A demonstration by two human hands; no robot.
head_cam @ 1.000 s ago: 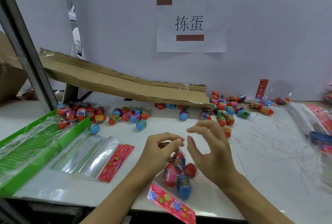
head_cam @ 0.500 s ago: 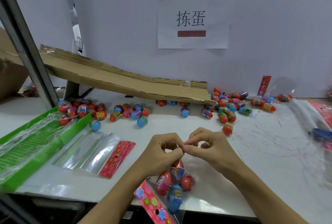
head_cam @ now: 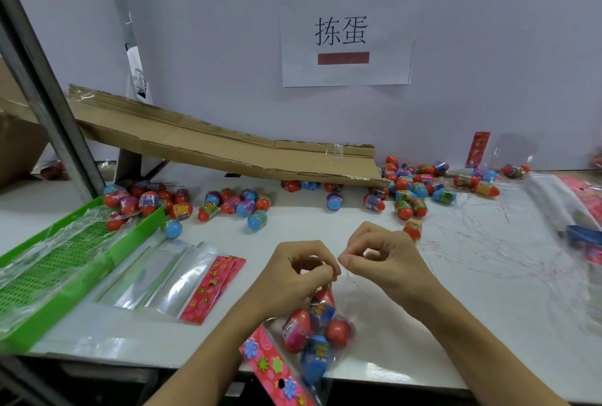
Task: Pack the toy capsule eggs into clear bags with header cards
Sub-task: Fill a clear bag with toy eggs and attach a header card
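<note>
A clear bag (head_cam: 312,337) holding several red and blue capsule eggs hangs over the table's front edge, its pink flowered header card (head_cam: 275,369) pointing down. My left hand (head_cam: 293,275) pinches the bag's open top between thumb and forefinger. My right hand (head_cam: 387,262) pinches the same edge just to the right; the fingertips nearly meet. Loose capsule eggs (head_cam: 407,187) lie scattered at the foot of a cardboard ramp (head_cam: 228,148), and more eggs (head_cam: 146,200) lie to the left.
A stack of empty clear bags (head_cam: 156,278) with pink header cards (head_cam: 213,285) lies left of my hands. A green tray (head_cam: 65,262) covered in plastic film sits at the far left. More bags (head_cam: 560,203) and a blue object lie at the right.
My right hand came in from open and apart to pinch the bag's top beside my left hand. The bag of eggs has sunk lower over the table edge.
</note>
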